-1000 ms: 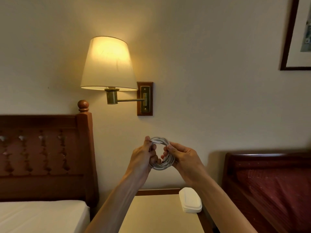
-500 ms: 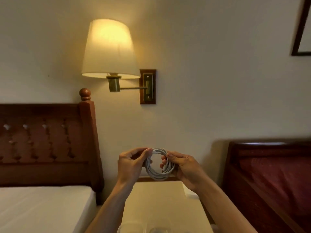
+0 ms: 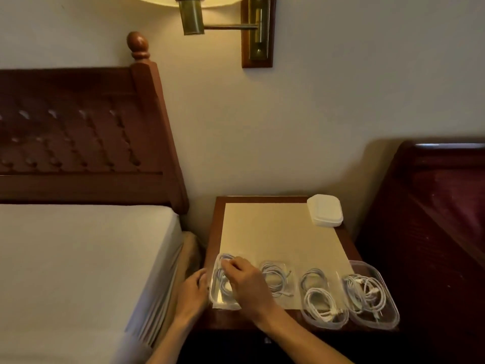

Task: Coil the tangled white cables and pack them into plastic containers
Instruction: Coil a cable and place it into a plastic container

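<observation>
On the near edge of the nightstand (image 3: pixel 214 232) stand four clear plastic containers in a row. The leftmost container (image 3: pixel 215 298) sits at the nightstand's near left corner. The right hand (image 3: pixel 245 281) reaches over it, fingers curled, pinching the coiled white cable (image 3: pixel 223 283) that lies inside this container. The left hand (image 3: pixel 193 292) rests against the container's left wall at the nightstand's left edge, fingers bent round the rim; how firmly it grips I cannot tell.

Just right of the right hand is the second container (image 3: pixel 278 281), with one coil in it. Further right along the nightstand's near edge, the third container (image 3: pixel 324 302) holds two coils, one behind the other. The fourth container (image 3: pixel 371 298), at the near right corner, holds a looser bundle of white cables, and its near end overhangs the paper.

A sheet of pale paper (image 3: pixel 273 232) covers most of the nightstand top. At the nightstand's far right corner lies a stack of white lids (image 3: pixel 325 210).

Left of the nightstand is a bed with a white sheet (image 3: pixel 78 258) and a dark wooden headboard (image 3: pixel 78 132). Right of the nightstand stands a dark red piece of furniture (image 3: pixel 433 219). Above the nightstand, on the wall, hangs a brass lamp (image 3: pixel 191 17) on a wooden plate.
</observation>
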Motion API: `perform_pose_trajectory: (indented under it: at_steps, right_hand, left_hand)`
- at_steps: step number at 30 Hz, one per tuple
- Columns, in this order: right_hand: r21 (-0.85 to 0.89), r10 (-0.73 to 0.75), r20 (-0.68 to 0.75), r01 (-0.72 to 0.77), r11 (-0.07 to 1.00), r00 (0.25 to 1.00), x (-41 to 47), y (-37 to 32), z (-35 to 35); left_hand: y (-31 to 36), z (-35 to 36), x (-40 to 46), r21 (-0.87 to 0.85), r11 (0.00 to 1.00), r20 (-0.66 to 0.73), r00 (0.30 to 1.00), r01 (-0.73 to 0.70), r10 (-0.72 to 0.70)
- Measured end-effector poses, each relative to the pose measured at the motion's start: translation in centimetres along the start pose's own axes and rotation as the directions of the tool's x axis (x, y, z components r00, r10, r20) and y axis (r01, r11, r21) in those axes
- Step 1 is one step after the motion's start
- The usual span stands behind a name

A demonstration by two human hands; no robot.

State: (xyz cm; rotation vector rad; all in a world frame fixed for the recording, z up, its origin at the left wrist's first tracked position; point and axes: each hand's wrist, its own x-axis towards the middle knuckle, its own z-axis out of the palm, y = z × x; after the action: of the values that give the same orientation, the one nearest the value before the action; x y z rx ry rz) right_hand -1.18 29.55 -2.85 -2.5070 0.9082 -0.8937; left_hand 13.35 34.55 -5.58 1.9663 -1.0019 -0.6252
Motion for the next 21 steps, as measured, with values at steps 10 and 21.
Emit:
perform_pose_trajectory:
  at_steps: [10,21]
  right_hand:
    - [-0.263,-0.069,0.233,0.131,0.956,0.970,-1.4,3.6,4.6]
    - [-0.027,0.048,0.413,-0.041,0.999,0.909,0.7,5.2,4.1]
  left_hand:
    - [-4.3,1.8,0.1,-0.089,0.996,0.022,0.999,0.031,-0.029]
    - [-2.8,3.3,2.0,0.115,0.959,0.034,0.966,-0.258,0.255]
